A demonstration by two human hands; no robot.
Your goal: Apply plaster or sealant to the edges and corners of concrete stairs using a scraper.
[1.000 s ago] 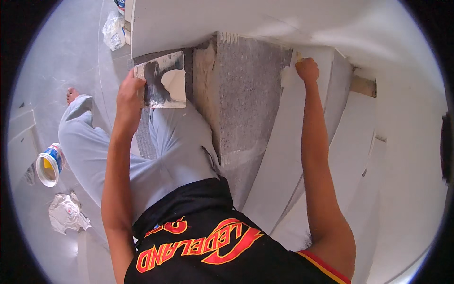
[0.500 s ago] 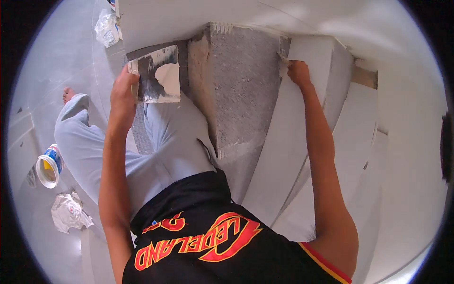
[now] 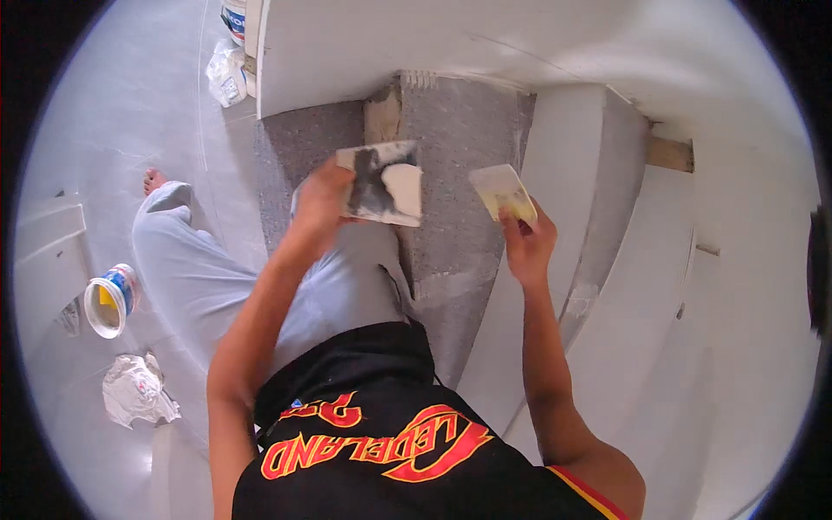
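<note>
My left hand (image 3: pixel 321 199) is closed on the edge of a flat, square plasterer's trowel (image 3: pixel 371 184). Dark smears cover its face, and a blob of pale filler paste (image 3: pixel 404 189) sits toward its right side. To the right, my right hand (image 3: pixel 530 244) pinches the lower end of a small putty spreader (image 3: pixel 498 186), whitish at the far end and yellow near my fingers. A gap separates the spreader from the trowel. Beneath both tools lies a speckled grey stair tread (image 3: pixel 459 156), bordered on its right by a white riser (image 3: pixel 563 147).
On the grey floor at left stand an open bucket (image 3: pixel 106 322) with something yellow inside and a crumpled white bag (image 3: pixel 137 388). Another plastic bag (image 3: pixel 227 78) and a blue-and-white bucket (image 3: pixel 234 19) are at the far left. A white wall panel (image 3: pixel 347 52) overhangs the far side.
My left hand has carried the trowel to the right. My right hand has come away from the seam beside the riser, back and leftward, and the spreader's face now shows. The view has shifted slightly.
</note>
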